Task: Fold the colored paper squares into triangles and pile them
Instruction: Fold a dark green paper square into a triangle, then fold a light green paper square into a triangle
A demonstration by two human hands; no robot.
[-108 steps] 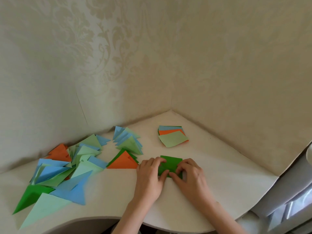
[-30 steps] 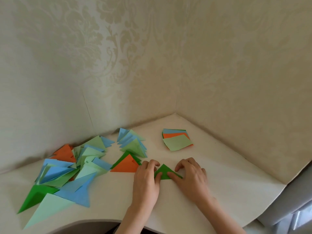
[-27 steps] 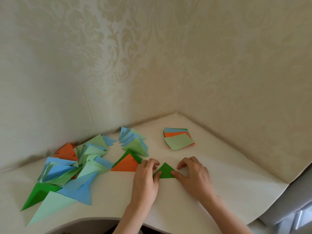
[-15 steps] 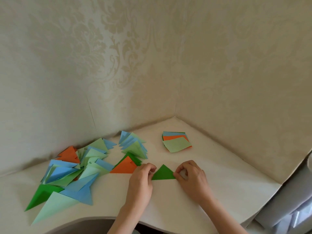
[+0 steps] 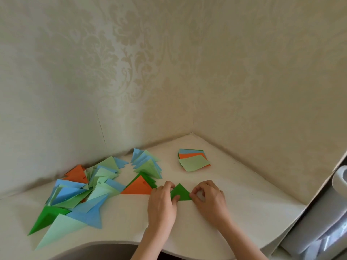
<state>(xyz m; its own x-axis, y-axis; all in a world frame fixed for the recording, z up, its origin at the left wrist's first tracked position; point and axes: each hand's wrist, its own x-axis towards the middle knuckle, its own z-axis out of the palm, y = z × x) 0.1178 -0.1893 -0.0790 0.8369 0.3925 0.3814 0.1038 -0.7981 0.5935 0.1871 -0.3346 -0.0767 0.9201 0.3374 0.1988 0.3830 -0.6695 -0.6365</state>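
A small dark green paper triangle [image 5: 181, 192] lies on the white corner desk [image 5: 234, 194] between my hands. My left hand [image 5: 162, 205] pinches its left corner with curled fingers. My right hand [image 5: 210, 200] pinches its right corner, fingers curled. A short stack of unfolded squares [image 5: 193, 160], light green on top with orange and blue beneath, sits behind near the wall corner. Folded triangles in blue, light green, orange and dark green lie spread in a loose pile [image 5: 78, 192] at the left, with an orange triangle [image 5: 138, 187] just left of my left hand.
Patterned walls meet in a corner right behind the desk. The desk's curved front edge [image 5: 116, 243] runs below my wrists. A white appliance with a handle [image 5: 339, 177] stands at the right edge.
The green paper went from a folded rectangle to a small triangle. Since half a second ago both hands closed in on its two lower corners and now pinch them.
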